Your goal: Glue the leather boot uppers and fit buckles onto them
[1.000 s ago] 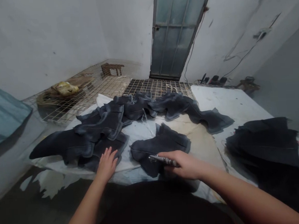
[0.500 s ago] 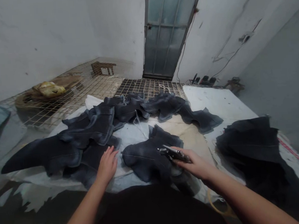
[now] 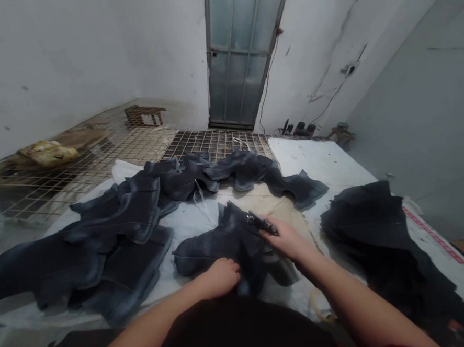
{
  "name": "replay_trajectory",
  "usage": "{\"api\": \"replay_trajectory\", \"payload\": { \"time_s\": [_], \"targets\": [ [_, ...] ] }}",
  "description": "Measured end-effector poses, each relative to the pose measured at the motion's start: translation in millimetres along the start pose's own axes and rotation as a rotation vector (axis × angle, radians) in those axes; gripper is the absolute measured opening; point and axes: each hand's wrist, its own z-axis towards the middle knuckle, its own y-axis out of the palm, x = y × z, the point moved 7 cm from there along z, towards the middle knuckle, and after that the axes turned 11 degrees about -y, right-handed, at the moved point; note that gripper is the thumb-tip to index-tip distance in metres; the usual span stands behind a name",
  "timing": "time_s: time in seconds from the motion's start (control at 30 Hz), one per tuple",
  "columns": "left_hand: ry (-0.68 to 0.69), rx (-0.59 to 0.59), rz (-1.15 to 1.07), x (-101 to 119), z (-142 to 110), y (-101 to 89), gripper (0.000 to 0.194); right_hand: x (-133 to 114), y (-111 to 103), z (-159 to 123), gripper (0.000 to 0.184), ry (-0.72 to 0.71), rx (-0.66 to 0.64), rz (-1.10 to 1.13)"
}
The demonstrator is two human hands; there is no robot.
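Observation:
My right hand (image 3: 285, 238) is wrapped around a metal spray gun (image 3: 262, 223) with a grey cup (image 3: 282, 267) beneath it. The gun's nozzle points left, over a small stack of dark fabric pieces (image 3: 205, 244) in front of me. My left hand (image 3: 222, 276) rests on the near side of that stack, its fingers curled onto the top piece. Part of the stack is hidden behind my left hand and the gun. More dark fabric pieces (image 3: 117, 217), pale along their edges, lie overlapping in an arc to the left and behind.
A tall pile of dark fabric (image 3: 364, 212) stands to the right on a white board (image 3: 313, 155). Wire mesh (image 3: 198, 141) lies behind the pieces, and a yellowish bundle (image 3: 48, 153) sits at the far left. A barred door (image 3: 240, 58) is in the back wall.
My left hand has moved right, from beside the left-hand pieces onto the middle stack, and its fingers have curled. The spray gun stays over the stack. The view has shifted slightly.

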Motion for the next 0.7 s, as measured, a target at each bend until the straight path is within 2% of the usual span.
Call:
{"api": "replay_trajectory", "payload": {
  "time_s": [0.13,0.27,0.37,0.47,0.53,0.6,0.7],
  "targets": [
    [-0.094,-0.093,-0.012,-9.4,9.9,2.6,0.010,7.0,-3.2,-6.7,0.048,-0.042,0.069,0.096],
    [-0.220,-0.122,-0.094,-19.7,18.8,-3.6,0.009,16.5,-16.0,-37.4,0.051,-0.037,0.191,0.203],
    [-0.341,-0.065,-0.198,-29.3,27.8,-10.5,0.011,23.7,-28.5,-74.0,0.052,0.052,0.298,0.223],
    [-0.520,0.082,-0.320,-55.8,39.2,-24.4,0.021,27.2,-40.3,-115.3,0.053,0.151,0.428,0.216],
    [-0.643,0.184,-0.393,-84.2,49.9,-40.7,0.024,28.6,-44.8,-142.6,0.054,0.208,0.516,0.185],
    [-0.730,0.263,-0.451,-115.1,66.6,-66.2,0.021,30.3,-44.8,-168.3,0.054,0.260,0.595,0.155],
    [-0.772,0.411,-0.517,-149.7,101.8,-128.8,0.022,34.3,-37.4,-202.2,0.056,0.349,0.692,0.138]
  ]
}}
